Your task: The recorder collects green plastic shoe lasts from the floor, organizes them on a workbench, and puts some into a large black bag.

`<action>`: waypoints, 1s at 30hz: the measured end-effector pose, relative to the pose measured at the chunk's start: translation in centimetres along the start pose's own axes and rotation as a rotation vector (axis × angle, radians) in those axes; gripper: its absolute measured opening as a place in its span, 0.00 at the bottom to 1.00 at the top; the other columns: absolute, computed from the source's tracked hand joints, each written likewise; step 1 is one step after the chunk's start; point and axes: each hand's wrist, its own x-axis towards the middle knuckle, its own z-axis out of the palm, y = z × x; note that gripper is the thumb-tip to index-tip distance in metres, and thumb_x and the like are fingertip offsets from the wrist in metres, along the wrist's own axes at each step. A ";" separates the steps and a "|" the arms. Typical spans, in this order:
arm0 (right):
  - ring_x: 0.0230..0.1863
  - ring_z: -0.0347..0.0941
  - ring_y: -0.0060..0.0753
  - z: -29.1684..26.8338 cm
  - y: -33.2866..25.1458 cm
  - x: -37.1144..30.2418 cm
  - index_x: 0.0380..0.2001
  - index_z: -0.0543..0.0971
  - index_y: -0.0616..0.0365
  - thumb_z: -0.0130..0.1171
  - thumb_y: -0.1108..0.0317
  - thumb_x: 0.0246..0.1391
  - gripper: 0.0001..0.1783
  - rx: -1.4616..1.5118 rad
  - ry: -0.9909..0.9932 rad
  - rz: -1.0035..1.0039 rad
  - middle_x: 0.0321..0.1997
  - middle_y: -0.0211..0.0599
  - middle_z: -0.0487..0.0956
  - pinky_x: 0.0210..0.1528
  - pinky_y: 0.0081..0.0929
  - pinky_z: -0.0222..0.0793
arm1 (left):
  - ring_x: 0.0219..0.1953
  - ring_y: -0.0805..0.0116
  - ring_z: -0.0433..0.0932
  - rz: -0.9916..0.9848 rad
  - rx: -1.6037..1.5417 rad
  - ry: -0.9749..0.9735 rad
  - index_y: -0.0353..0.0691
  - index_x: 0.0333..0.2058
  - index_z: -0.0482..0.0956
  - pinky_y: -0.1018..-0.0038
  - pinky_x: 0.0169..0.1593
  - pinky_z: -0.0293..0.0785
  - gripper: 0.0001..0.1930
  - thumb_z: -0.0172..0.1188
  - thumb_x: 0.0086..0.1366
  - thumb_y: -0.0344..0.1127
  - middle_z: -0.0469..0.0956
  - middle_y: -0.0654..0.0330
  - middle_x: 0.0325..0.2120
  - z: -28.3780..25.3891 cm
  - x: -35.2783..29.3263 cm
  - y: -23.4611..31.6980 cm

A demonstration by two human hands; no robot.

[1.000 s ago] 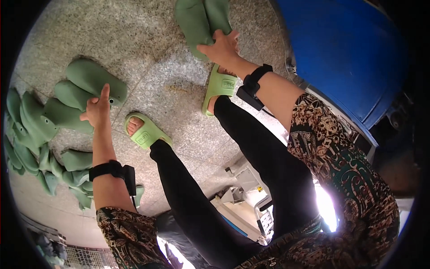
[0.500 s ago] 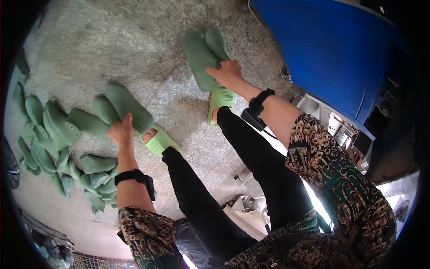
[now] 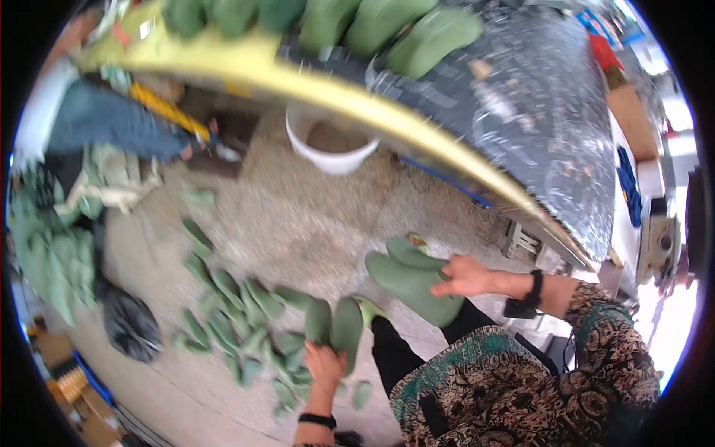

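1. Two matte, mid-green shoe-shaped pieces are gripped in the person's left hand, low in the centre of the view. They lie side by side, long and smooth, rounded toes pointing away from the body.

2. A second green pair is clasped in the right hand, its thumb across the larger, nearer piece. That one is broad and plump; its partner shows partly behind it, toes toward the upper left. The hands are well apart, each closed on its pair.

3. Below the pairs are black-clad legs and light-green slippers, partly covered.

4. Just left of the left hand, a loose heap of similar green pieces spreads over the speckled floor, overlapping at many angles.

5. Farther out, a white bucket stands beneath a black-topped, yellow-edged table. Along its far-left part sits a row of green shoes, blurred.

6. At far left are a black plastic bag and another person's blue-trousered leg.
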 end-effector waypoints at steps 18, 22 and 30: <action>0.27 0.70 0.45 -20.5 14.0 -24.6 0.19 0.78 0.64 0.60 0.48 0.36 0.24 0.444 0.993 0.099 0.26 0.50 0.71 0.28 0.35 0.64 | 0.31 0.45 0.71 0.612 0.230 0.417 0.32 0.23 0.79 0.58 0.35 0.70 0.19 0.66 0.41 0.45 0.65 0.45 0.32 -38.9 -12.0 28.1; 0.30 0.70 0.49 -19.0 18.2 -20.9 0.22 0.79 0.62 0.56 0.45 0.37 0.26 0.155 1.096 0.317 0.33 0.54 0.69 0.33 0.39 0.69 | 0.33 0.45 0.72 0.710 0.176 0.503 0.31 0.26 0.79 0.58 0.36 0.70 0.21 0.64 0.43 0.47 0.64 0.45 0.33 -40.3 -8.6 37.3; 0.35 0.71 0.49 -19.2 17.6 -19.2 0.25 0.79 0.64 0.57 0.45 0.39 0.27 0.125 1.153 0.291 0.37 0.54 0.68 0.38 0.34 0.70 | 0.36 0.44 0.71 0.521 0.160 0.636 0.29 0.29 0.78 0.58 0.41 0.68 0.23 0.61 0.47 0.49 0.64 0.44 0.35 -32.8 3.2 46.4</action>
